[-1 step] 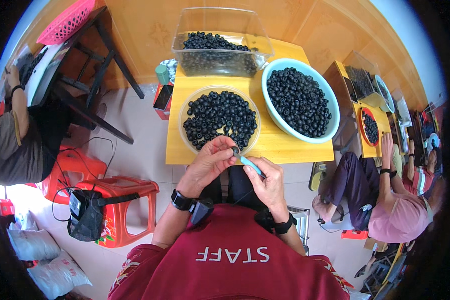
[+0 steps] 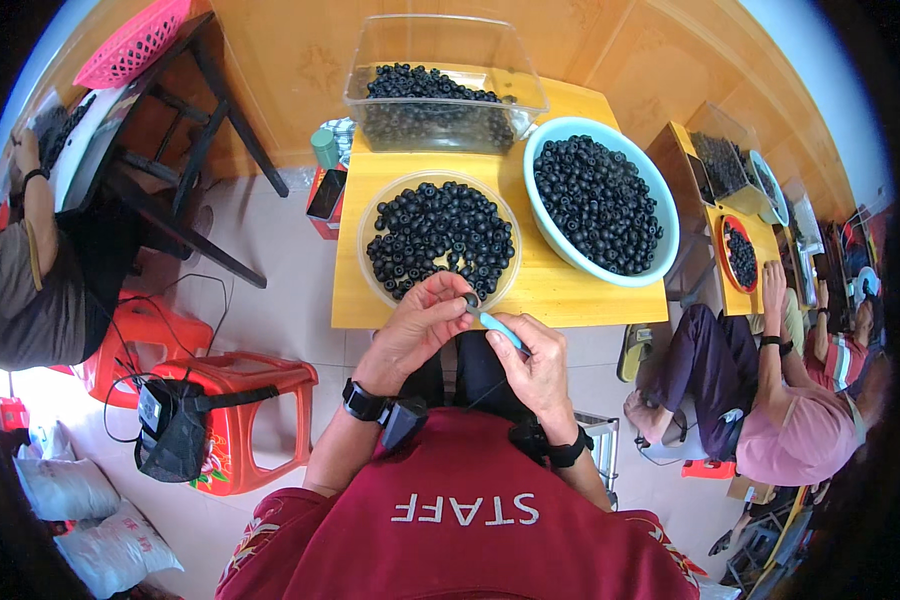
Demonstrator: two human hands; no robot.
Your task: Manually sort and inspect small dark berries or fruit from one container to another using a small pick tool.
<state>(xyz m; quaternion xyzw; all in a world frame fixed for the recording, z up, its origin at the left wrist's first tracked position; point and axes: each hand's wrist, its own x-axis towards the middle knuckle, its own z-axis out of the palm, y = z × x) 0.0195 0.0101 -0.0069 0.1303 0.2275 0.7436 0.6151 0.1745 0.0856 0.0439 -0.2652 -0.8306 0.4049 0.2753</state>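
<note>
Between the thumb and fingers of my left hand (image 2: pixel 415 325) is a small round black piece (image 2: pixel 471 299). My right hand (image 2: pixel 535 360) grips a slim light-blue-handled tool (image 2: pixel 503 331), whose thin tip meets the black piece; the kind of tip is too small to make out. Both hands are over the near edge of the yellow table (image 2: pixel 600 308). Just beyond them lies a shallow clear round dish (image 2: pixel 367 275) with many black ring-shaped pieces. Right of it stands a pale blue basin (image 2: pixel 672 245), heaped with the same pieces.
A clear plastic box (image 2: pixel 440 40) holding more black pieces stands at the table's back. A phone (image 2: pixel 327 194) rests on a red box at the left. Red stools (image 2: pixel 235 425) are on the left floor. People work at tables on both sides, one in a pink top (image 2: pixel 795 435).
</note>
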